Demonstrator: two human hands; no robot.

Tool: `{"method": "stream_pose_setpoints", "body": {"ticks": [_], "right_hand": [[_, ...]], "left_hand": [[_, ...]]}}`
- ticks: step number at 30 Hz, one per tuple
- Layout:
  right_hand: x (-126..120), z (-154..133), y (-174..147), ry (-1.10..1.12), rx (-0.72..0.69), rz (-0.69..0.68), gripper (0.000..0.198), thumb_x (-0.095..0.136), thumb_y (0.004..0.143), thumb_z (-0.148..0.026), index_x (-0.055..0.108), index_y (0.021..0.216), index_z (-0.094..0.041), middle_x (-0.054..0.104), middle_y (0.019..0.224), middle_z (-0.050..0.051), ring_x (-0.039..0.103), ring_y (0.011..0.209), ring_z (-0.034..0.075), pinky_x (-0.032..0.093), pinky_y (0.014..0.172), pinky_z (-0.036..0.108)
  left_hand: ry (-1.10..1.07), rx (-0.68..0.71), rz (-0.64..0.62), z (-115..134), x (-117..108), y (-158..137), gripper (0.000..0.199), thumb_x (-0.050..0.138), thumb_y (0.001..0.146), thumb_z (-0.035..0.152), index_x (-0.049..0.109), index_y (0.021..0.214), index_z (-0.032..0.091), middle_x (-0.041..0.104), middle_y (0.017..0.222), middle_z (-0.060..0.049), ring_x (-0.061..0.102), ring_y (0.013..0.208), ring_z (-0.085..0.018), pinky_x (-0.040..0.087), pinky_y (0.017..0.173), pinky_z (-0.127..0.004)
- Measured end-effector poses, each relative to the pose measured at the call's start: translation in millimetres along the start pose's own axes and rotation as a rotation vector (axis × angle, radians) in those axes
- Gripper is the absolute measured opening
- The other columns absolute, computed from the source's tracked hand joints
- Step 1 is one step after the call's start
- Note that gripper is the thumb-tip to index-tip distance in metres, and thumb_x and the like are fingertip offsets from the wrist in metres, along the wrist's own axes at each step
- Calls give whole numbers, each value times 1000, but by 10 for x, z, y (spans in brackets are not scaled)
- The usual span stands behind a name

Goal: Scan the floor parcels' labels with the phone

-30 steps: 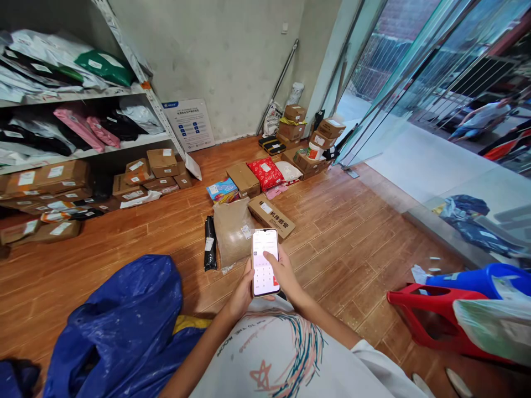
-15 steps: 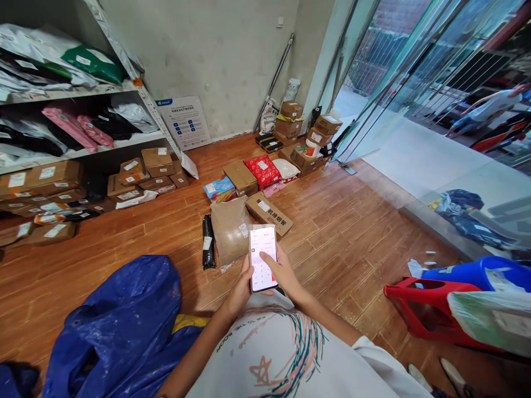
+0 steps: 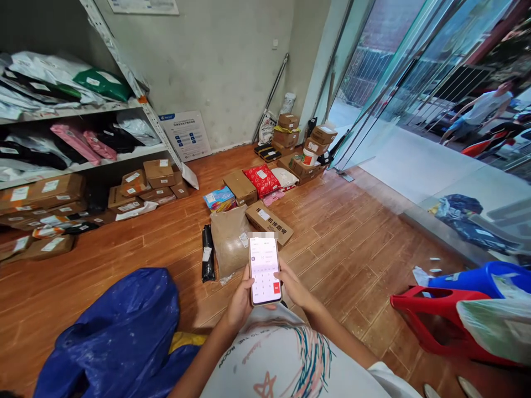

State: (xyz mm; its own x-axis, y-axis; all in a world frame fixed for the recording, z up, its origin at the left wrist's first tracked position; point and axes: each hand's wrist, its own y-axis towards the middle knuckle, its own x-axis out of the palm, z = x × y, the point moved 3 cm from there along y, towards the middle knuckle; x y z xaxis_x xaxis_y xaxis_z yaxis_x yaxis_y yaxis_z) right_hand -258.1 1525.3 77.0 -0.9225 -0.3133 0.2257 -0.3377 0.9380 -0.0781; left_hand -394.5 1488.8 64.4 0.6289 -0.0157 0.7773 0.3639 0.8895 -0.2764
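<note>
phone [image 3: 264, 270] top blurred, keypad unreadable | left hand [image 3: 239, 301], right hand [image 3: 295, 284] fingers clamped on phone | brown parcel [image 3: 229, 239], black parcel [image 3: 207, 253] beyond on floor

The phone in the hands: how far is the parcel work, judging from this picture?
Looks done: many parcels lie on the shelf. In hand: the left hand and right hand hold the phone, with a keypad on its screen. Apparently left: the brown bag, black packet and long carton lie on the floor, with more boxes behind.
</note>
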Motion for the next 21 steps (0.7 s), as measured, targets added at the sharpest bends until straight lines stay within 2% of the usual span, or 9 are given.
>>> {"method": "stream_pose_setpoints", "body": {"ticks": [4,7,11,16,21], "right_hand": [[76,58,27,22,-8,137,27,59,85,-40,59,105,-21,68,88,1,58,68,17,47,64,28],[92,106,33,31,-15,233,28,62,85,-41,57,105,-22,67,85,1,56,63,15,44,57,26],[5,69,-27,39,-19,163,27,55,86,-38,59,107,-22,68,85,1,57,64,17,46,59,28],[-125,-37,-108,-2,-44,61,34,50,79,-24,63,111,-23,69,97,1,60,85,21,47,80,32],[-134,-48,-103,-27,-70,31,39,47,81,-21,61,118,-24,69,103,1,60,88,21,46,80,32]], "left_hand": [[64,14,7,-50,16,14,71,56,84,31,27,149,35,47,143,-4,55,117,-31,57,85,-43],[114,12,5,-88,47,25,72,57,84,31,27,149,36,45,146,-3,53,119,-31,56,86,-40],[75,-15,0,-103,71,45,76,57,84,33,21,150,39,48,143,-4,56,115,-31,58,83,-42],[37,-20,-9,-70,89,71,76,54,84,30,18,150,41,48,143,-3,58,112,-29,59,81,-43],[57,-21,6,-57,112,79,76,53,84,26,19,150,39,50,142,-3,58,113,-29,59,81,-42]]}}
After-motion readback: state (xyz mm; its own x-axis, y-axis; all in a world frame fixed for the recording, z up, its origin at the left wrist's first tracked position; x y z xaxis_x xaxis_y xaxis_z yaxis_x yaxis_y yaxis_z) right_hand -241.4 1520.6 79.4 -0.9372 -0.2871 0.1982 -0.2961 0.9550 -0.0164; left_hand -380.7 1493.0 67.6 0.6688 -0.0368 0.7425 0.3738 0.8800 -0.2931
